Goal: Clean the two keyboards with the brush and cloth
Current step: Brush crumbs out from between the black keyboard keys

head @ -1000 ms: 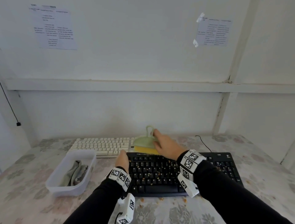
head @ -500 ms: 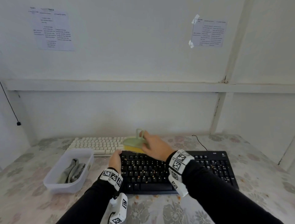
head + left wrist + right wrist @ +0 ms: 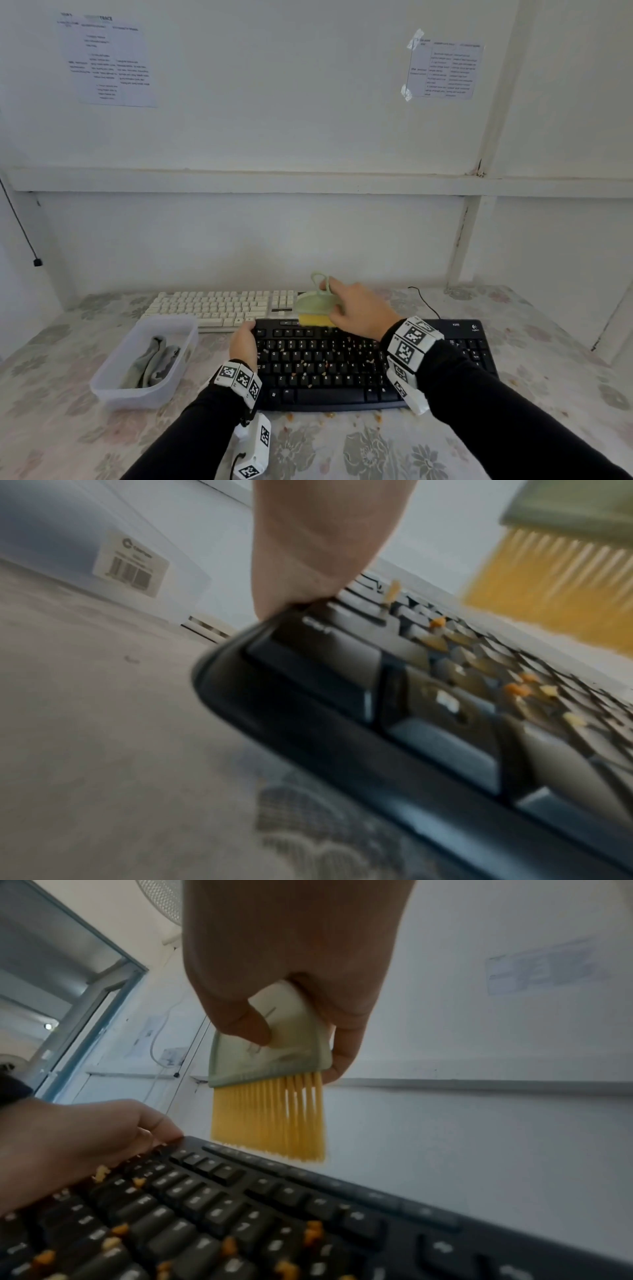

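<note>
A black keyboard [image 3: 342, 366] strewn with orange crumbs lies in front of me. My right hand [image 3: 356, 310] pinches a pale green brush [image 3: 315, 303] with yellow bristles [image 3: 270, 1118], thumb on its near face; the bristle tips hover just over the keyboard's back edge [image 3: 281, 1161]. My left hand [image 3: 244, 344] grips the black keyboard's far left corner [image 3: 274, 620], fingers curled over the edge. A white keyboard [image 3: 219, 306] lies behind it to the left. A grey cloth [image 3: 154, 365] sits in a clear plastic tub [image 3: 102, 383].
Crumbs [image 3: 330, 415] lie on the floral tablecloth [image 3: 565, 359] along the black keyboard's front edge. A black cable [image 3: 423, 301] runs behind it toward the wall. The white wall stands close behind the table; the tub stands left of my left wrist.
My right hand has carried the brush slightly left and back along the black keyboard's top edge. My left hand keeps its hold on the keyboard's corner.
</note>
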